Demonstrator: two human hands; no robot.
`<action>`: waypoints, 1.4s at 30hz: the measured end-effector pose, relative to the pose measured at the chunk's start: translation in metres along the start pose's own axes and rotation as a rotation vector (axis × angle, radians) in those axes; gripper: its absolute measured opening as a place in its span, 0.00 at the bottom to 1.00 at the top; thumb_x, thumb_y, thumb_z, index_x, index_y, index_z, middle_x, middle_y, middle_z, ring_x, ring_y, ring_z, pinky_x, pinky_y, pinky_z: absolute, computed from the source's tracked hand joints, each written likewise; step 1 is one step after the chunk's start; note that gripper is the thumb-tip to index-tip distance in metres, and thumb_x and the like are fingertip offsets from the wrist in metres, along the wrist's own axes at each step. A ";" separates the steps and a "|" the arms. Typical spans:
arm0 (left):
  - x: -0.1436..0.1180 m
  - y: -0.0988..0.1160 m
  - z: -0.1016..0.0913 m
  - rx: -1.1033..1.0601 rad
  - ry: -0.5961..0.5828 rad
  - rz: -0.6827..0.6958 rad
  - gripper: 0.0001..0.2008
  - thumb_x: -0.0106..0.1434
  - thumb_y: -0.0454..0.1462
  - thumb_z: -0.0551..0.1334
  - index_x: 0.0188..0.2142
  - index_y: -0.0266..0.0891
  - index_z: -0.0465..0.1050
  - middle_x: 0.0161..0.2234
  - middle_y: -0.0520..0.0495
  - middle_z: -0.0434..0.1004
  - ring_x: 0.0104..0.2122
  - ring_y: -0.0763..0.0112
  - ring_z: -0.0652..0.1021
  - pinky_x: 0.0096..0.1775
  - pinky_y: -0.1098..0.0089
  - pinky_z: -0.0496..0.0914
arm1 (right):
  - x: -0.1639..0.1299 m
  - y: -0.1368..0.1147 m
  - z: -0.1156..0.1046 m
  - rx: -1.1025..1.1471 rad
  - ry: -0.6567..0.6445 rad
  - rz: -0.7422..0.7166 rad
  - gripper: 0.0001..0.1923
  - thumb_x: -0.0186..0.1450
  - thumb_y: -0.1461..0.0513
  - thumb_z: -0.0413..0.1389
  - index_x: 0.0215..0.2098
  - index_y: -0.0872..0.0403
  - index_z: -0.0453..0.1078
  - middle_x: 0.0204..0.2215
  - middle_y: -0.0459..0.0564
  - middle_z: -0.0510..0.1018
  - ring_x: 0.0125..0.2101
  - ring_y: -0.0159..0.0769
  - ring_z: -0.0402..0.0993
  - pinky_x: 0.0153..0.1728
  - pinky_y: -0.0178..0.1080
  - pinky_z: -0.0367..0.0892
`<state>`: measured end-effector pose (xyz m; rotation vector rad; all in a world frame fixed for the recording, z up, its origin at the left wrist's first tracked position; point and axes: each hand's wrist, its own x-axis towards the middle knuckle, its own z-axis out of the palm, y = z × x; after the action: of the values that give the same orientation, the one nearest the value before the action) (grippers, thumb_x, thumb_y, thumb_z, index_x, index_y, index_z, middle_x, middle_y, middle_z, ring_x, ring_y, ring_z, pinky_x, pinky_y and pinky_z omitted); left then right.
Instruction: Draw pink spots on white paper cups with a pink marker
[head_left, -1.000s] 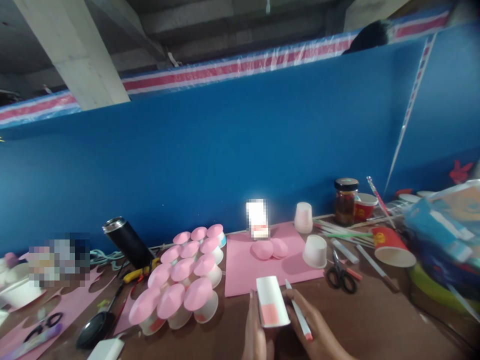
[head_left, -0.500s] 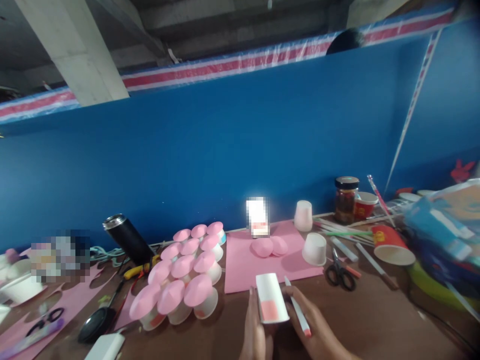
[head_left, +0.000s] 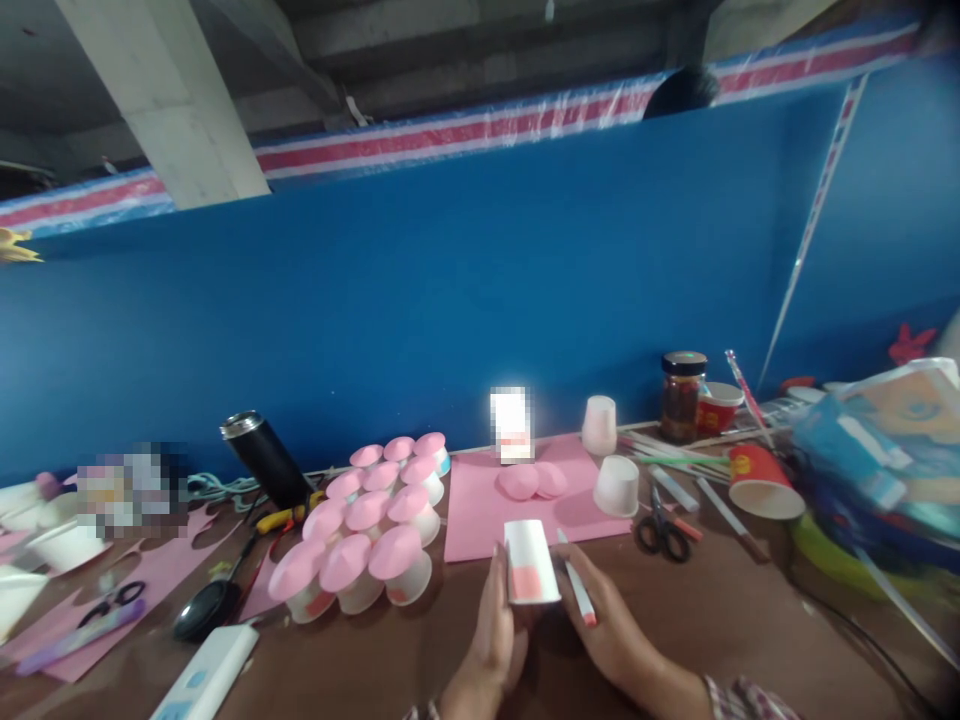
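A white paper cup (head_left: pixel 529 548) with an orange-coloured patch is tilted in front of me, its wide rim towards me. My left hand (head_left: pixel 493 622) is closed along the cup's left side. In my right hand (head_left: pixel 609 625) lies a white marker (head_left: pixel 578 590) with an orange-red end, pointing away from me. The right fingertips are beside the cup's right side; whether they touch it is hidden. Beyond the hands, a pink sheet (head_left: pixel 469 530) carries pink paper discs (head_left: pixel 525 484). Two upside-down or tilted white cups, a nearer cup (head_left: pixel 616 487) and a farther cup (head_left: pixel 600 426), stand at its right.
Several cups topped with pink paper cones (head_left: pixel 395 553) stand in rows at left. Black-handled scissors (head_left: pixel 663 535), a red cup (head_left: pixel 763 484) and a lidded jar (head_left: pixel 683 398) are at right. A black flask (head_left: pixel 270 462) leans at left, near a white box (head_left: pixel 214 670).
The whole view has shifted, so the table things appear slightly higher. Both hands still hold the cup and marker in nearly the same pose, with more of the forearms showing.
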<state>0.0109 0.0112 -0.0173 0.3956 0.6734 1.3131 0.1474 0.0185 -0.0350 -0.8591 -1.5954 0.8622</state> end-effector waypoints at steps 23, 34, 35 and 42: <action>0.039 0.021 0.010 0.001 -0.030 0.085 0.20 0.64 0.44 0.60 0.47 0.30 0.73 0.39 0.38 0.81 0.44 0.57 0.79 0.49 0.60 0.72 | 0.054 0.017 -0.002 -0.258 0.087 -0.141 0.11 0.68 0.62 0.49 0.46 0.54 0.68 0.40 0.55 0.78 0.40 0.42 0.77 0.41 0.42 0.72; 0.025 0.025 0.013 0.030 -0.114 0.038 0.30 0.65 0.54 0.53 0.47 0.30 0.75 0.41 0.36 0.82 0.48 0.53 0.78 0.54 0.59 0.67 | 0.036 -0.001 -0.001 -0.244 -0.031 -0.148 0.15 0.69 0.63 0.50 0.53 0.52 0.65 0.40 0.52 0.78 0.37 0.37 0.76 0.41 0.38 0.72; 0.025 0.024 0.013 0.026 -0.111 0.042 0.30 0.65 0.55 0.52 0.47 0.30 0.75 0.40 0.37 0.82 0.48 0.54 0.78 0.54 0.59 0.67 | 0.036 0.000 -0.001 -0.242 -0.031 -0.147 0.14 0.69 0.63 0.49 0.53 0.52 0.65 0.40 0.53 0.78 0.37 0.37 0.76 0.41 0.38 0.72; 0.028 0.024 0.009 0.020 -0.082 0.017 0.32 0.64 0.57 0.51 0.49 0.30 0.73 0.43 0.36 0.81 0.48 0.54 0.78 0.54 0.59 0.67 | 0.036 -0.002 -0.002 -0.240 -0.046 -0.134 0.13 0.67 0.62 0.52 0.50 0.52 0.65 0.37 0.51 0.78 0.36 0.37 0.77 0.39 0.37 0.72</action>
<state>0.0023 0.0446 -0.0021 0.4696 0.6156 1.2997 0.1435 0.0493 -0.0160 -0.8930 -1.7997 0.6076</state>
